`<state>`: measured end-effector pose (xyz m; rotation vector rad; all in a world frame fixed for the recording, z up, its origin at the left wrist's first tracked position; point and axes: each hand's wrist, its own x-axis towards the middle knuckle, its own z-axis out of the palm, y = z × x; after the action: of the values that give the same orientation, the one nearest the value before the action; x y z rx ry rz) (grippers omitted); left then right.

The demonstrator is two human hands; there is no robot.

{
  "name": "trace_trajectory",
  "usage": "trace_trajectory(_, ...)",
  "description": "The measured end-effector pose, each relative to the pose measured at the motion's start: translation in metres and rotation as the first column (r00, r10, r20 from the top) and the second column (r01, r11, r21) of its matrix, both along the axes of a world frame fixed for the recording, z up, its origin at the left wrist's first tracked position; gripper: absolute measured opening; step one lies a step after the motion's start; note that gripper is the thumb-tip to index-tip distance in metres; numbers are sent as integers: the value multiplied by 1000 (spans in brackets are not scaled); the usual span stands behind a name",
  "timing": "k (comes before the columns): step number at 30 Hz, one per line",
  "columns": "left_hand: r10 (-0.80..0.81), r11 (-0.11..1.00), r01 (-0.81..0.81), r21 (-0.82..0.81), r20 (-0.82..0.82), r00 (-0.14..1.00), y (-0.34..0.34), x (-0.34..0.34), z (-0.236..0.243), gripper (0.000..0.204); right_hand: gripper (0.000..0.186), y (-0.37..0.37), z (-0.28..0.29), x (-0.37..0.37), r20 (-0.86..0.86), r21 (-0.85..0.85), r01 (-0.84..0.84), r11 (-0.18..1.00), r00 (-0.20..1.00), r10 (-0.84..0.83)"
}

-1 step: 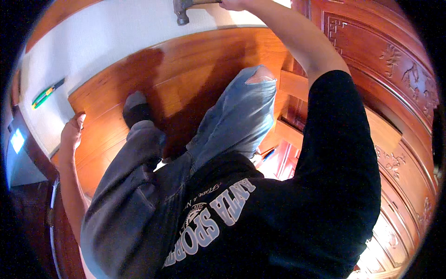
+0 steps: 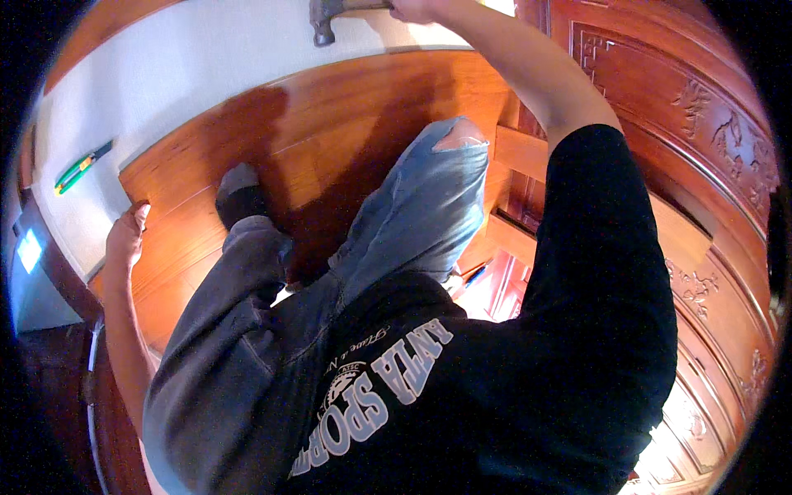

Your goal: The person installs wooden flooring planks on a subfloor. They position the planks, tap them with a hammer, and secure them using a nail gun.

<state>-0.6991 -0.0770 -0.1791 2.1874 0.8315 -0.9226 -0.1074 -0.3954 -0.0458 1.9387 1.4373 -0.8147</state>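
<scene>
My right hand (image 2: 415, 8) grips a hammer (image 2: 325, 28) by its handle at the top of the view, the metal head over a pale textured surface (image 2: 206, 45). At the left, my left hand (image 2: 129, 231) holds the edge of an orange-brown wooden board (image 2: 322, 107), thumb up at its corner. A green and yellow utility knife (image 2: 81, 169) lies on the pale surface just beyond that hand. My sock-covered foot (image 2: 239, 198) and bent knee in torn jeans (image 2: 429, 190) rest on the planks.
Carved dark red wooden panels (image 2: 660, 74) curve along the right, with loose wooden slats (image 2: 520, 144) beside them. Small thin items (image 2: 472, 274) lie behind my knee. At the far left are a dark frame and a small bright patch (image 2: 30, 250).
</scene>
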Motion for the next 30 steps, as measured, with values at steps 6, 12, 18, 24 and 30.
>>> trace_trajectory(6,6,1000,-6,-12,2,1000,5,-6,5,59,31,-1,1,-5,-39,-9,-97,995,995,97)
trace_trajectory(12,-316,949,316,13,64,947,0,-1,14,39,32,59,-7,-24,-36,89,-142,986,989,145)
trace_trajectory(18,-439,898,437,52,83,894,-5,34,7,52,40,74,-43,-68,-85,304,47,952,996,-22)
trace_trajectory(24,-362,932,363,22,-12,932,1,32,23,56,38,82,-48,-84,-154,230,32,973,988,4)
trace_trajectory(30,-371,924,358,133,96,924,1,-15,-6,47,47,5,-62,-58,-175,211,138,968,979,-101)
